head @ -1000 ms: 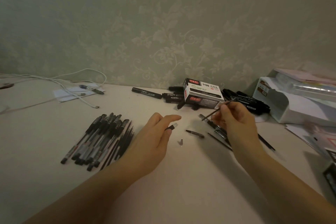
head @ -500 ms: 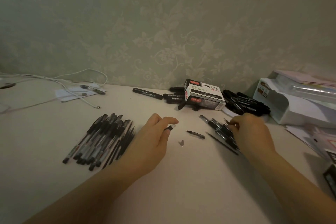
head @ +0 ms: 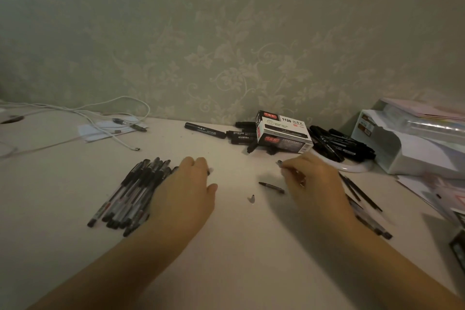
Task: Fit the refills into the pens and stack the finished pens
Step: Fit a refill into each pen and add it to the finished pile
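Both hands lie low over the pale worktop (head: 239, 246), backs up. The left hand (head: 187, 191) has its fingers curled, and a small dark piece shows at the fingertips; whether it is pinched there I cannot tell. This hand covers the right edge of the pile of finished pens (head: 130, 194), which lie side by side, slanted, at the left of the worktop. The right hand (head: 314, 184) is closed around a thin pen part whose dark end (head: 279, 162) sticks out past the fingertips toward the left. Under and behind this hand lie loose pens and refills (head: 362, 194), spread toward the right edge. Between the two hands rest a short dark pen piece (head: 271, 187) and, just nearer, a tiny cap (head: 252, 199), both apart from the hands. Farther back stand a marker box (head: 281, 133) with black markers (head: 337, 143) around it, a white cable (head: 120, 138) at the left and a white tray (head: 407, 148) at the right
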Demonstrator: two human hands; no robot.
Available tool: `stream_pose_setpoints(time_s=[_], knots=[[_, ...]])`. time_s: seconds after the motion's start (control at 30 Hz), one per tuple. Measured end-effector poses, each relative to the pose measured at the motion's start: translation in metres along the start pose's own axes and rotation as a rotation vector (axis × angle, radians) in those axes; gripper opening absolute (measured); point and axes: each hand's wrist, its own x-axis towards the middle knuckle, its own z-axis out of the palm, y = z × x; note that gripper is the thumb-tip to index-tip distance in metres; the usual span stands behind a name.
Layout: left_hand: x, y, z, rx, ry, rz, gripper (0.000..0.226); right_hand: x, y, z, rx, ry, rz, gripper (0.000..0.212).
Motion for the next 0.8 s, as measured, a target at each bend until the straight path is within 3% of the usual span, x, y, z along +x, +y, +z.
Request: stream_pose_setpoints(time_s=[0.2,0.57,0.7,0.8], knots=[[0.008,-0.022,-0.008,0.173,-0.132,-0.136,0.024,-0.016,-0.015,0.015,0.044,0.027,-0.180,0.012],[0.011,-0.019,-0.005,0.236,-0.196,-0.154,0.018,-0.018,-0.013,0.015,0.057,0.006,-0.176,0.013],[0.008,-0.011,-0.008,0.141,-0.143,-0.119,0.032,-0.017,-0.017,0.016,0.170,0.015,-0.157,0.012],[0.008,-0.001,-0.008,-0.124,-0.026,-0.022,0.030,-0.018,-0.024,0.017,0.506,-0.088,0.085,0.013]])
